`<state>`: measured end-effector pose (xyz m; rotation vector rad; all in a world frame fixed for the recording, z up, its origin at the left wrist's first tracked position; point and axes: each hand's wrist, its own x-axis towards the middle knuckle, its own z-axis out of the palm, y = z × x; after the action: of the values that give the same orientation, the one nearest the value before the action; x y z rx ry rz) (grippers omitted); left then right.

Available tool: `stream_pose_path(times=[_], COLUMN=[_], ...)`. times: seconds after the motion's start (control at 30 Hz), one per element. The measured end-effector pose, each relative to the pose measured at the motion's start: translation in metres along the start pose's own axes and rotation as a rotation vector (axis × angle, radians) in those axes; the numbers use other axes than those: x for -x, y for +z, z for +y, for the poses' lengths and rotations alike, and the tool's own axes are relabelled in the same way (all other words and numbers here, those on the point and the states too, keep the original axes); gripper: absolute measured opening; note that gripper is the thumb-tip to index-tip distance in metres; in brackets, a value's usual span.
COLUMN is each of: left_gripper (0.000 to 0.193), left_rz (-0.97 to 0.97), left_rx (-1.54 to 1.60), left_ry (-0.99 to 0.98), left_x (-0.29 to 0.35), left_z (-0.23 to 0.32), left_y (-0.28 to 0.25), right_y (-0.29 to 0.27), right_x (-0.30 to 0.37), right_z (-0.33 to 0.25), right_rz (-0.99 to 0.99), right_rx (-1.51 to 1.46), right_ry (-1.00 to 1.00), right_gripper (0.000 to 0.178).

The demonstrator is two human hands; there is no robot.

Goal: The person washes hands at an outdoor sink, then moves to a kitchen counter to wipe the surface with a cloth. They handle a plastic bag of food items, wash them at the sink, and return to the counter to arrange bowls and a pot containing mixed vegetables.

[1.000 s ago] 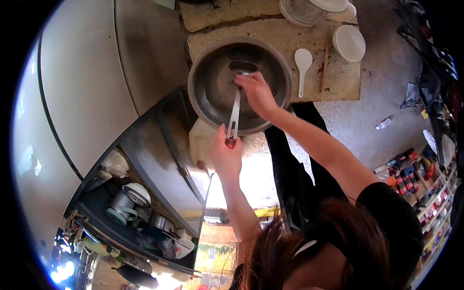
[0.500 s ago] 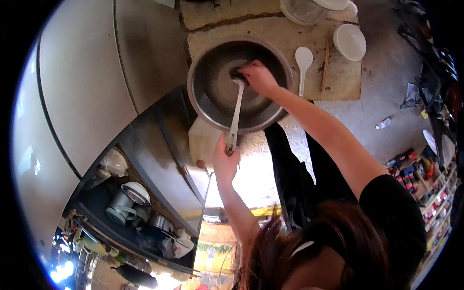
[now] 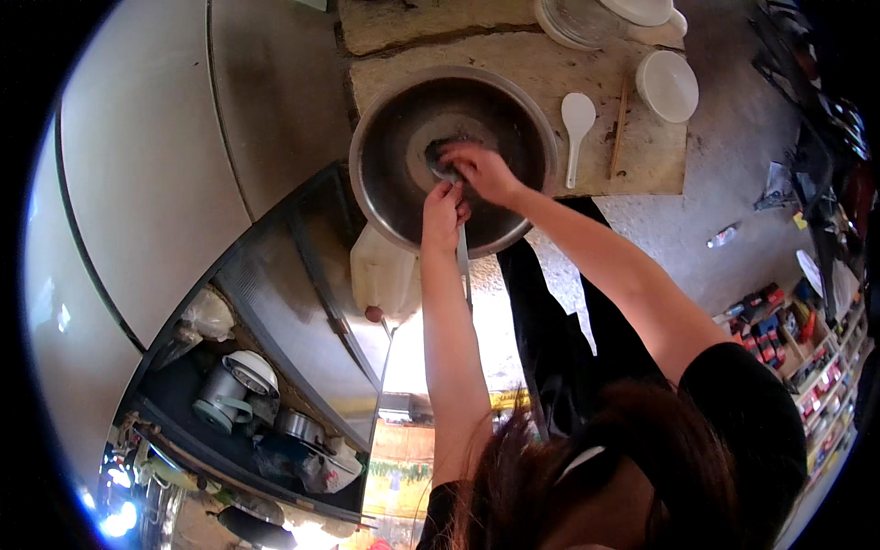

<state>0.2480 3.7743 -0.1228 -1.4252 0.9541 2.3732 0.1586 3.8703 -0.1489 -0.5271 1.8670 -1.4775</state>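
A wide stainless steel basin sits on the wooden table in front of me. Inside its rim, my left hand is closed round a long-handled metal spoon, gripping it close to the head. The spoon's handle runs back past my wrist over the near rim. My right hand is closed at the spoon's head and presses a dark scrubbing wad to it. Fingers hide most of the head, and the right fingertips are slightly blurred. To the right of the basin lies a white rice paddle.
Beside the paddle are thin wooden chopsticks and a white bowl. A clear lidded container stands at the back of the wooden table. Left of me, a dark-framed cabinet holds pots; a pale plastic jug stands below the basin.
My left hand has slid forward from the handle's end to near the spoon's head, inside the basin. The spoon has shifted toward me, and my right hand has moved slightly nearer me.
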Motion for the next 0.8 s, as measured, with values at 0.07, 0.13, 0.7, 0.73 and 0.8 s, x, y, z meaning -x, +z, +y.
stream_pose_path(times=[0.07,0.13,0.7,0.73,0.8], left_gripper=[0.017,0.016,0.015,0.016,0.017], left_rz=[-0.020,-0.029,0.015,0.008,0.006], left_rx=[-0.094,-0.166,-0.144,-0.101,-0.009], left_ry=[-0.011,-0.030,0.061,0.067,0.085], left_x=[0.004,0.013,0.033,0.033,0.035], left_z=[0.004,0.004,-0.016,-0.015,-0.010], left_y=[-0.004,-0.003,0.010,0.007,0.002], right_y=[0.002,0.008,-0.003,-0.003,-0.004], right_x=[0.008,0.006,-0.034,-0.034,-0.033], right_z=[-0.010,-0.017,-0.007,0.001,0.010], right_rz=[-0.046,-0.049,0.045,0.104,0.210], right_rx=[0.086,0.194,0.273,0.250,0.200], right_ry=[-0.161,-0.263,-0.038,0.042,0.197], right_gripper=[0.022,0.021,0.027,0.027,0.026])
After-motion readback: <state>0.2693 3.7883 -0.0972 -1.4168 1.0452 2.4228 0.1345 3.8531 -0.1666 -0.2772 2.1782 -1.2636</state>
